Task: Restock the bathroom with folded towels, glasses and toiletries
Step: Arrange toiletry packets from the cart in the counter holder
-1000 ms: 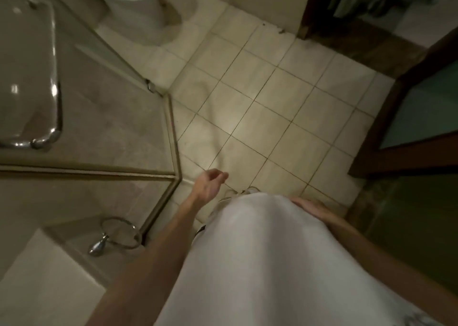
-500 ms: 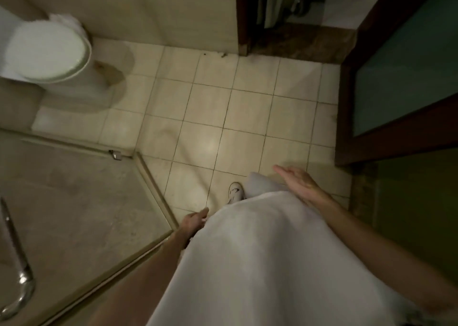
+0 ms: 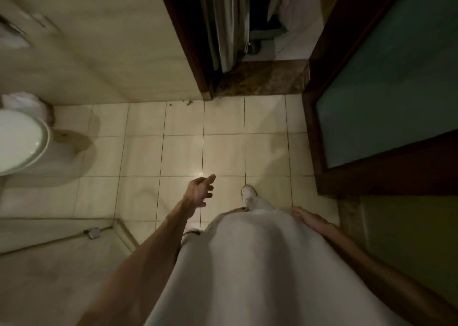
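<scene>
No towel, glass or toiletry shows in the head view. My left hand (image 3: 200, 192) is stretched out over the tiled floor (image 3: 183, 152), fingers loosely spread and holding nothing. My right hand (image 3: 301, 214) hangs at my right side against my white shirt (image 3: 247, 263); only its back and part of the fingers show, with nothing in it. One white shoe (image 3: 249, 194) points toward the doorway.
A white toilet (image 3: 19, 140) stands at the left, with a bin lined in white (image 3: 23, 104) behind it. The shower's glass wall and sill (image 3: 74, 229) lie at the lower left. A dark wooden door with a frosted pane (image 3: 384, 90) stands at the right, a doorway threshold (image 3: 260, 80) ahead.
The view has swung right, away from the shower toward the doorway. My left hand has lifted from my side and reached forward; my right hand has dropped lower beside my shirt.
</scene>
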A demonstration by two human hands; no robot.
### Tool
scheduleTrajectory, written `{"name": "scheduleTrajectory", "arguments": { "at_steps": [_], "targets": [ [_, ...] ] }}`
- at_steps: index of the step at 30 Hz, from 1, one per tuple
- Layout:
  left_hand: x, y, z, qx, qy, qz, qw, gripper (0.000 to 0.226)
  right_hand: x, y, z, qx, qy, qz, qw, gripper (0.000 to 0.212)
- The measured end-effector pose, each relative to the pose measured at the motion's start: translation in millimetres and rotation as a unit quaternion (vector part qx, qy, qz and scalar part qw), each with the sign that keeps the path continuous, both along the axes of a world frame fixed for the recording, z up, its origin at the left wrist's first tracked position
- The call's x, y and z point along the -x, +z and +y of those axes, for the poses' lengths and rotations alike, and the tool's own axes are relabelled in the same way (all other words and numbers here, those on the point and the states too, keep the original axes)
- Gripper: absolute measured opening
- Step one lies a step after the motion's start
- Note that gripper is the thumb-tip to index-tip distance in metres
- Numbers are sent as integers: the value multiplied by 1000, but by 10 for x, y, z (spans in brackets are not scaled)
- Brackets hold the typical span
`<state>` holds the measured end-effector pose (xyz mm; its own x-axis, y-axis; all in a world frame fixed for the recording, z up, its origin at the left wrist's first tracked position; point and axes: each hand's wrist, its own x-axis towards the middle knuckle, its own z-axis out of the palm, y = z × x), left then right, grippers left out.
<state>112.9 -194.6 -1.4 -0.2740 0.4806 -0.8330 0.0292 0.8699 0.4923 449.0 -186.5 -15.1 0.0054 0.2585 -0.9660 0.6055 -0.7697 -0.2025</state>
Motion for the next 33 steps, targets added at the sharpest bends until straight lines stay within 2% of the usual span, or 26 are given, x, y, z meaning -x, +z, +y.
{"name": "scheduleTrajectory", "arguments": {
  "at_steps": [2,4,9,13,16,20,23,25,26,30,33],
  "targets": [
    [5,35,267,2,0,-1,1000,41,116,84,390,13,-5,-3,1000,74],
    [49,31,373,26,3,1,1000,40,255,197,758,13,-5,6,1000,79],
    [283,-187,457,94,61,-5,994,36,766,245,1804,-62,-36,24,997,73],
    [530,-286,906,137,25,3,990,36,1073,214,2545,-101,-38,32,994,72],
    [709,-301,1555,117,23,-11,993,41,1151,230,2920,-105,-35,9,994,67],
    [805,-165,2734,62,-31,-12,997,34,986,265,3173,-84,-23,-36,996,40],
    [758,-1,3603,0,-69,-24,997,33,695,134,3302,-79,18,-34,996,51],
    [704,25,4109,-28,-80,-30,996,30,316,-443,3308,-68,34,2,997,69],
    [666,28,4328,-34,-81,-33,996,28,252,-530,3372,-73,47,21,996,72],
    [521,-43,4980,-19,-86,-51,995,30,565,42,4220,-110,-40,-36,993,68],
    [428,-151,5193,4,-96,-23,995,32,676,136,4997,-95,-53,-7,994,56]
  ]
}}
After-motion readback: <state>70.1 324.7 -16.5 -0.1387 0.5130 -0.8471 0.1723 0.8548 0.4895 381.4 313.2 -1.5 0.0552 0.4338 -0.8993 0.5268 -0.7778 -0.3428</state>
